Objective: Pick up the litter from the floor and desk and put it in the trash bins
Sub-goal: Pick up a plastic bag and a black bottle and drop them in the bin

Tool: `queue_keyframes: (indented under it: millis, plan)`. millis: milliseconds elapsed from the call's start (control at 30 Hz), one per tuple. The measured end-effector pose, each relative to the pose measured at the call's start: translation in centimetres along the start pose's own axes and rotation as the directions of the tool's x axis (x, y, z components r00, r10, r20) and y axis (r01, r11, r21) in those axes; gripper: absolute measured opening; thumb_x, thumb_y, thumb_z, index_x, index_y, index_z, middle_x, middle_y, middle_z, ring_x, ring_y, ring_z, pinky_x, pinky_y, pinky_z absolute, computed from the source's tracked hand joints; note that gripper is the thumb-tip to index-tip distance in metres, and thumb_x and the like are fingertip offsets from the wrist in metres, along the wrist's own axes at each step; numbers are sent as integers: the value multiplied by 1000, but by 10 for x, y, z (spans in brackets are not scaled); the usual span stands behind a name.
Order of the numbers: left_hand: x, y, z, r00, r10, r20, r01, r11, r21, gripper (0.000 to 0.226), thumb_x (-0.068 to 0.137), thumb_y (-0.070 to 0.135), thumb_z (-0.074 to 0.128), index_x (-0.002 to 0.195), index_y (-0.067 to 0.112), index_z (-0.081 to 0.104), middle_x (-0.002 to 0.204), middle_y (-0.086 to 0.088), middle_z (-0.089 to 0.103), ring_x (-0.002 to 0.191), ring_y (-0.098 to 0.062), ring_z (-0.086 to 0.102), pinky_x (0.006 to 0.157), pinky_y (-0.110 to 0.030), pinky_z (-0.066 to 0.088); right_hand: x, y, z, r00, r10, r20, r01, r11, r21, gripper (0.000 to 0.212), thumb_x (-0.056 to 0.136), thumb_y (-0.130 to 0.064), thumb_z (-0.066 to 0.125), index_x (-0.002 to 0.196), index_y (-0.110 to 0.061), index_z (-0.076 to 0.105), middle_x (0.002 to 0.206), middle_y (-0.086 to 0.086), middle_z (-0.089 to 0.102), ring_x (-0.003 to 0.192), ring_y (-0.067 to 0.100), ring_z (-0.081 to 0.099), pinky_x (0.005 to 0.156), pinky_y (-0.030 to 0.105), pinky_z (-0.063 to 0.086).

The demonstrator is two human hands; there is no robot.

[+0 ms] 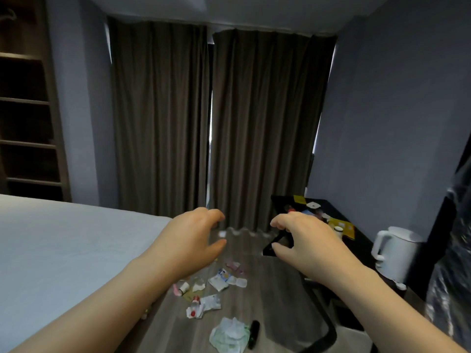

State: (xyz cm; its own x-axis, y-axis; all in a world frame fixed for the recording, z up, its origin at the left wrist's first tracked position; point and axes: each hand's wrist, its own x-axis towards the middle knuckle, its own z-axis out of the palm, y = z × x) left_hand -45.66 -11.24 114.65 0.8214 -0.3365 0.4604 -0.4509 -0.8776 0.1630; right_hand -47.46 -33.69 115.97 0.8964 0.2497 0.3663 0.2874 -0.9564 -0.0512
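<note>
My left hand [193, 240] and my right hand [303, 240] are raised in front of me. Each pinches one side of a clear plastic bag [244, 248], whose wavy rim stretches between them. Seen through and below the bag, litter lies on the wooden floor: several wrappers and small bottles [219, 281], a crumpled white-green paper [230, 335] and a small black object [254, 329]. More litter [341, 226], yellow and white packets, lies on the black desk [362, 240] at the right.
A white kettle [393, 250] stands on the desk's near end. A bed [63, 245] fills the left side. A black chair [328, 327] is at the lower right, with shiny dark plastic [453, 250] at the right edge. Closed curtains [216, 123] hang ahead.
</note>
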Motion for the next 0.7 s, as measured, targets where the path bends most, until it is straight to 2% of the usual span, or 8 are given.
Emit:
queue_keyframes:
  millis: [200, 533, 700]
  plan:
    - [84, -51, 49, 1000, -1, 30, 1, 1000, -5, 41, 86, 44, 56, 124, 28, 51, 112, 9, 58, 101, -10, 56, 88, -29, 49, 91, 33, 49, 1000, 16, 23, -16, 1000, -4, 41, 88, -39, 59, 127, -29, 54, 115, -11, 58, 105, 8, 56, 86, 28, 51]
    - [250, -114, 150, 995, -35, 94, 34, 999, 20, 43, 86, 42, 58, 125, 27, 52, 116, 7, 59, 104, -12, 57, 87, -27, 49, 251, 125, 139, 997, 41, 64, -44, 998, 44, 43, 87, -38, 61, 128, -28, 54, 116, -9, 58, 105, 8, 56, 86, 27, 51]
    - [315, -141, 195, 988, -72, 136, 72, 997, 3, 41, 85, 41, 59, 122, 26, 54, 114, 6, 60, 102, -14, 58, 85, -29, 50, 316, 163, 176, 994, 50, 97, -55, 997, 50, 43, 87, -40, 61, 128, -27, 54, 116, -8, 58, 107, 10, 56, 88, 30, 51]
